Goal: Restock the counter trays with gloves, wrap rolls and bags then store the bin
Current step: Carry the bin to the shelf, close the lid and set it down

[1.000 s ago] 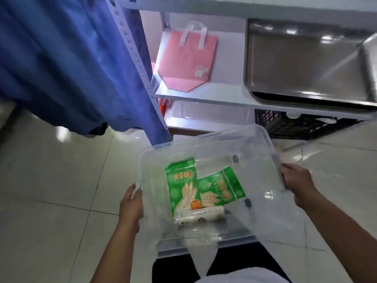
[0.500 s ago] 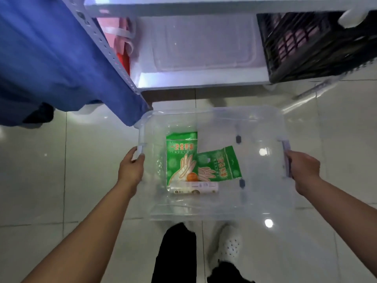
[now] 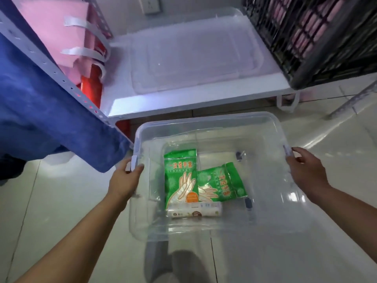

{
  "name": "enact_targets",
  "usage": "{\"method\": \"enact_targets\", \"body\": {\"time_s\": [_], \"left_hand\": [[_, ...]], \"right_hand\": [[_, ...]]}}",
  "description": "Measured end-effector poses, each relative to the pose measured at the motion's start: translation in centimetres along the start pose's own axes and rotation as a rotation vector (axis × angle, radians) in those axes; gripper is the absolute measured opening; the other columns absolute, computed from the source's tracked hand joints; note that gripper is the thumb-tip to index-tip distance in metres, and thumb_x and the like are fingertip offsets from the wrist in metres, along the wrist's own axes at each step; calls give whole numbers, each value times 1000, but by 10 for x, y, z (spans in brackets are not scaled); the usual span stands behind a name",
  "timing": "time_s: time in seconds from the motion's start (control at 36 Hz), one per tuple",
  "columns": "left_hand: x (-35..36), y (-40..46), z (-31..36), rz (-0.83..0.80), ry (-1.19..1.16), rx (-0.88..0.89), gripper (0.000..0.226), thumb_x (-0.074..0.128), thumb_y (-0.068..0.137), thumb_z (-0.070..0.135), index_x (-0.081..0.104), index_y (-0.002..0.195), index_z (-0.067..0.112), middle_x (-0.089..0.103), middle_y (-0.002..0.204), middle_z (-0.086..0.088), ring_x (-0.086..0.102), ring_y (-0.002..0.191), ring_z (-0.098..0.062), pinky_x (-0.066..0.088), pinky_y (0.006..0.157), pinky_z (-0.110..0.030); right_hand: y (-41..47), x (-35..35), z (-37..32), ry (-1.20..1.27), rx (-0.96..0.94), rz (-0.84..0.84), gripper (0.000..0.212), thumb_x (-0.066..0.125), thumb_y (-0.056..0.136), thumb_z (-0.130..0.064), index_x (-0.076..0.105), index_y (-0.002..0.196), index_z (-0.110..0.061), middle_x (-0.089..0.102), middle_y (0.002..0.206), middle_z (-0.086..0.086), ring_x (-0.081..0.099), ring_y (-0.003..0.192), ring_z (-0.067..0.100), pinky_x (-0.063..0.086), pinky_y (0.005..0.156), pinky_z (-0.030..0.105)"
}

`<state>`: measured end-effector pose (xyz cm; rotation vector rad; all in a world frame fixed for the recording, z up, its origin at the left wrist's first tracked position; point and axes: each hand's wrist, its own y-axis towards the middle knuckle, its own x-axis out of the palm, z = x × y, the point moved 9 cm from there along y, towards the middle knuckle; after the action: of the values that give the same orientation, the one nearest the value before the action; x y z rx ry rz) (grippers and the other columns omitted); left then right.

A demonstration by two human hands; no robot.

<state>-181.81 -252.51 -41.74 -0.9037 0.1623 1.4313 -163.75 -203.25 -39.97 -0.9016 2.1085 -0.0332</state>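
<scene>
I hold a clear plastic bin (image 3: 208, 123) low over the floor, just in front of the bottom shelf. My left hand (image 3: 125, 180) grips its left handle and my right hand (image 3: 306, 172) grips its right handle. Inside lie two green packs of disposable gloves, one upright (image 3: 180, 176) and one tilted (image 3: 221, 184), with a white wrap roll box (image 3: 194, 209) across their near ends.
The bottom shelf (image 3: 195, 99) carries a clear lid (image 3: 191, 58). A black crate (image 3: 312, 37) stands at its right, pink paper bags (image 3: 59, 35) at its left. A blue cloth (image 3: 40, 103) hangs over the shelf post at left. Tiled floor lies around the bin.
The bin has come down from chest height toward the floor and the view has dropped to the bottom shelf. Both hands stay on the handles.
</scene>
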Motion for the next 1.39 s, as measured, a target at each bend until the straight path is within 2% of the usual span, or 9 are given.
{"method": "enact_targets", "body": {"time_s": [0.11, 0.31, 0.58, 0.72, 0.92, 1.06, 1.17, 1.31, 1.39], "left_hand": [[2, 11, 26, 106, 245, 189, 57, 63, 90, 43, 44, 142, 27, 45, 144, -12, 49, 124, -33, 42, 104, -50], [42, 49, 156, 282, 601, 685, 79, 63, 88, 50, 24, 155, 31, 14, 165, -12, 13, 151, -34, 16, 120, -50], [111, 130, 236, 90, 930, 557, 130, 60, 58, 89, 1, 157, 29, 3, 167, -3, 2, 153, -33, 2, 117, -64], [112, 111, 230, 210, 903, 643, 100, 60, 71, 80, 26, 150, 28, 23, 164, -4, 21, 149, -31, 5, 118, -60], [100, 45, 221, 338, 906, 692, 29, 53, 86, 4, 55, 114, 12, 66, 113, -11, 62, 103, -35, 33, 109, -47], [90, -21, 201, 351, 996, 817, 28, 51, 77, -6, 43, 85, 20, 69, 87, -9, 65, 81, -32, 37, 76, -37], [73, -58, 173, 350, 985, 841, 31, 53, 79, -8, 56, 103, 12, 71, 91, -12, 62, 73, -32, 33, 61, -34], [57, -66, 144, 248, 978, 669, 52, 60, 87, 13, 49, 138, 22, 63, 128, -6, 58, 114, -29, 46, 90, -38], [59, -66, 127, 194, 965, 596, 35, 56, 90, 14, 63, 124, 21, 68, 122, -5, 62, 110, -25, 45, 93, -34]], "right_hand": [[10, 19, 2, -52, -131, 25, 33, 38, 91, -52, 53, 115, -35, 68, 96, 6, 62, 84, 34, 45, 68, 40], [22, 36, 7, -207, -294, 100, 55, 33, 99, -50, 29, 150, -32, 51, 146, 4, 55, 123, 36, 45, 91, 48], [13, 36, -6, -320, -379, 163, 50, 41, 100, -32, 37, 147, -20, 58, 136, 10, 56, 114, 42, 48, 81, 50], [19, 37, 1, -301, -311, 137, 50, 37, 100, -36, 31, 150, -27, 50, 146, 2, 51, 124, 35, 45, 91, 48], [12, 31, -2, -263, -293, 124, 49, 38, 101, -33, 31, 149, -27, 48, 148, 1, 47, 127, 33, 42, 96, 49], [2, 28, -11, -209, -305, 137, 62, 48, 96, -20, 21, 152, -24, 34, 157, 8, 43, 132, 38, 40, 99, 53], [-7, 18, -15, -147, -289, 132, 73, 55, 89, -15, 19, 152, -20, 33, 156, 12, 45, 129, 40, 40, 98, 54], [-21, 14, -13, -109, -303, 103, 78, 61, 83, -20, 23, 151, -18, 38, 152, 13, 46, 127, 39, 38, 100, 53], [-28, 17, -5, -141, -307, 95, 78, 63, 83, -22, 25, 151, -16, 37, 153, 13, 44, 130, 38, 38, 102, 54]]}}
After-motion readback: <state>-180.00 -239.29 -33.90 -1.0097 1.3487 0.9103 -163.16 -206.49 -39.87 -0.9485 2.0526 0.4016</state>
